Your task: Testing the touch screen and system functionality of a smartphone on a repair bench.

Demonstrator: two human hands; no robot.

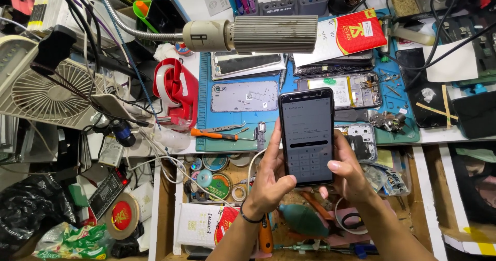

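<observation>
Above the open drawer (165,209), both hands hold a black phone (306,135) up in the air, in front of the blue mat (202,132) on the worktop. The left hand (269,177) is closed around its left edge, thumb on the lit screen. The right hand (347,173) grips its right edge, thumb near the glass too. The phone could slip and drop into the tools below if either grip goes loose. It stands long-way up and down, top end pointing away, screen facing the person

Single head-worn view, looking steeply down, close above a cluttered workbench (227,137) and open drawer (165,209)
</observation>
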